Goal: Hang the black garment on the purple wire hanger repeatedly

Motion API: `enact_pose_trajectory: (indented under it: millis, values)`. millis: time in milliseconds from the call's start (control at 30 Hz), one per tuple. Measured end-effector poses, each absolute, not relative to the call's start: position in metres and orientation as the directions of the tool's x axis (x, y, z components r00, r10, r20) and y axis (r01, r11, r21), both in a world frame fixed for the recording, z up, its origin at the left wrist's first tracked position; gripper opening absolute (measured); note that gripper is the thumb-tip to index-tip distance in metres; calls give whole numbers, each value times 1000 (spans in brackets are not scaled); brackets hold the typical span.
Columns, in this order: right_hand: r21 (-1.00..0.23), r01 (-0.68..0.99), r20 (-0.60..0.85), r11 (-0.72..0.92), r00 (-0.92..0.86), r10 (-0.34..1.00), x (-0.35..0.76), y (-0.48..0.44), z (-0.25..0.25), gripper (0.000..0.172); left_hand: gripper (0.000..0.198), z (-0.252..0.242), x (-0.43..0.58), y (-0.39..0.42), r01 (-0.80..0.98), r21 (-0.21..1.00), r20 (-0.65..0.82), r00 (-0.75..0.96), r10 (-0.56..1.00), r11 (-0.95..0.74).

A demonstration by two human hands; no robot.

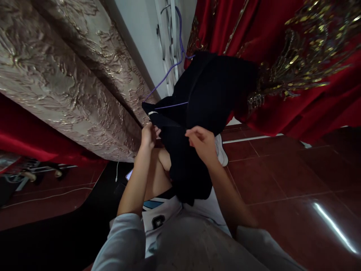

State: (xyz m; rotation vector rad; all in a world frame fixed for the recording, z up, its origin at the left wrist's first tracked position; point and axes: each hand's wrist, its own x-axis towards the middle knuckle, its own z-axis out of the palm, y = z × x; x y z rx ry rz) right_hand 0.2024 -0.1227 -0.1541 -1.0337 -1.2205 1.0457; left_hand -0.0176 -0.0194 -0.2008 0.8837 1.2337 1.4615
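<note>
Black garment (220, 82) — left hand (150, 135) and right hand (202, 142) pinch it, details hard to discern.

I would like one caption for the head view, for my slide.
Left hand and right hand holding the edge of a dark garment on a purple hanger, beside red fabric.

Dim overall. Tube-shaped glare streaks the red floor tiles (270, 180) at four o'clock, and gold sequins (321, 28) glint at two. The dark garment (211, 86) sinks into near-featureless shadow; wide-angle distortion stretches the edges.
</note>
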Motion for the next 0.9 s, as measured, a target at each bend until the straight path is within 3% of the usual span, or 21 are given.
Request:
enact_pose_trajectory:
  millis: [67,133,233,333,433,467,567,633,733,833,900]
  values:
    - [-976,-136,142,172,209,968,218,-135,-171,21,11,-202,-12,-31,-112,994,-7,-158,987,-10]
    - [-976,-164,85,143,318,944,231,-145,-185,21,6,-196,-11,-38,118,990,70,26,997,-73]
    - [-984,-94,110,153,364,925,239,-155,-189,21,9,-179,-5,-51,375,893,138,296,945,-248]
    - [-962,83,274,262,294,915,236,-159,-174,26,15,-154,14,-71,278,880,275,364,890,-386]
    - [-920,200,347,336,22,938,225,-152,-154,55,19,-122,37,-94,126,863,411,389,825,-489]
    - [-915,202,341,348,-73,937,220,-148,-149,55,20,-112,42,-99,108,843,455,378,806,-527]
    - [-941,126,288,315,-193,938,207,-133,-136,23,28,-95,48,-103,136,768,562,323,761,-625]
    - [-983,50,163,177,-211,964,204,-121,-125,7,43,-103,41,-98,120,793,534,333,777,-597]
    - [-998,-41,52,44,-228,972,208,-96,-103,7,62,-139,19,-91,148,901,288,497,819,-407]
    - [-977,-88,204,195,-119,972,214,-64,-83,14,44,-176,-6,-92,288,888,78,674,735,-359]
    - [-958,-83,283,275,-113,952,211,-48,-75,17,25,-186,-17,-94,303,860,134,643,754,-411]
